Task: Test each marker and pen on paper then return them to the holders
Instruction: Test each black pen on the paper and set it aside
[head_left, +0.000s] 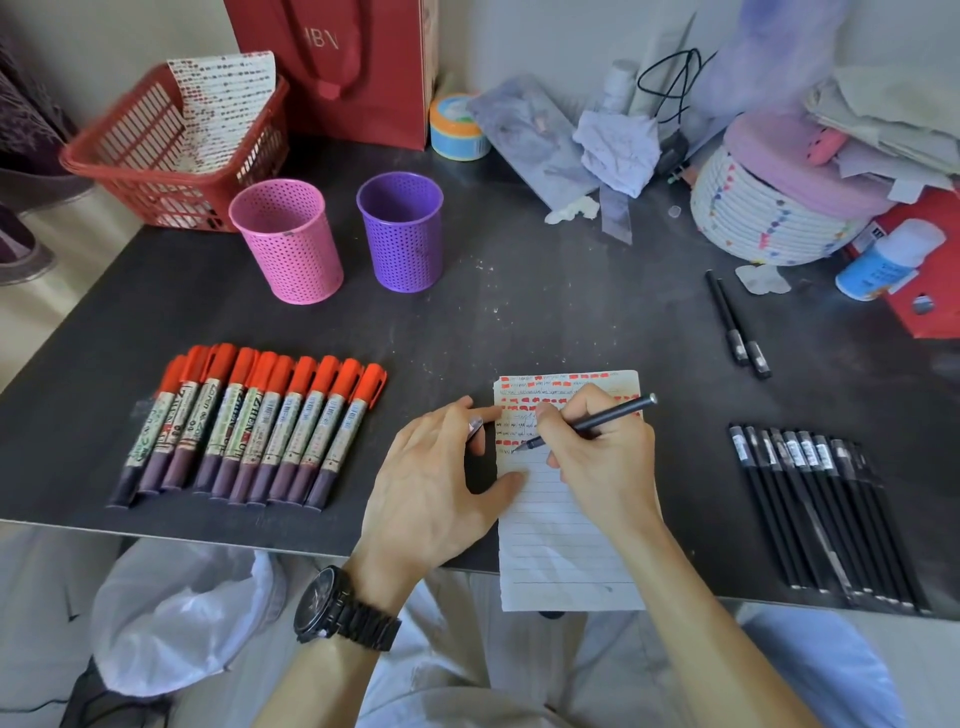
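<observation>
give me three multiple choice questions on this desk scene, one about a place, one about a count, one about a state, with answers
1. Where do the red-capped markers lie?
A. inside the pink holder
B. in a row on the table, to the left of the paper
C. in the red basket

2. How many black pens lie apart, near the white woven basket?
A. two
B. five
C. none

3. What is the right hand doing?
A. resting flat and holding nothing
B. capping a marker
C. gripping a black pen with its tip on the paper

Answers: 1 B, the markers lie side by side on the dark table. 2 A, a pair lies there together. 3 C, the fingers curl round the pen over the lined sheet.
</observation>
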